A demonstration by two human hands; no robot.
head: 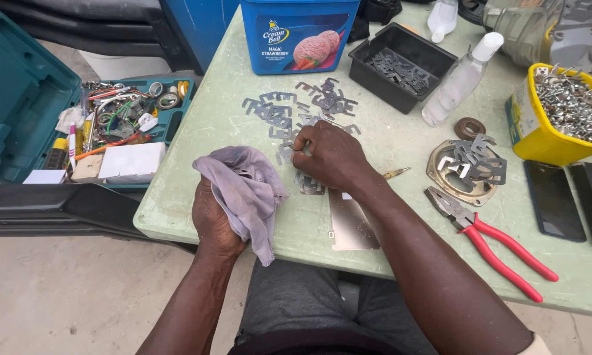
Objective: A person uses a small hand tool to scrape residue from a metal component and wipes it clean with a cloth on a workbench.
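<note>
On the pale green table (401,151), the left hand (214,220) was bunched tight around a greyish-lilac rag (243,190), fingers clamped on it, with the cloth flopping over the table's near edge. Right hand (329,158) sat just at 2 o'clock from it, the two hands near each other but not touching. It was curled knuckles-up, fingertips pinched on one of the little flat metal clips (309,183) lying under it; couldn't really tell how much of the clip it actually had hold of.

More of those grey clips were scattered in a loose pile (296,108) at 12 o'clock from the right hand, reaching toward a blue plastic tub (299,33) at the far edge. At 1 o'clock there was a black tray (401,66) with more clips in it, and a clear squeeze bottle (460,79) lying tilted just beside that. A thin metal sheet (352,223) lay under the right forearm.

Over at 3 o'clock: a round metal plate (464,167) with a few clips heaped on it, red-handled pliers (493,243) just below, and a yellow tub (559,112) full of shiny metal bits further out. Two dark phones (556,200) lay flat near the right edge.

Way off at 9 o'clock, well apart from the table, an open teal tool case (59,118) was stuffed with wires, tape rolls and odds and ends.
</note>
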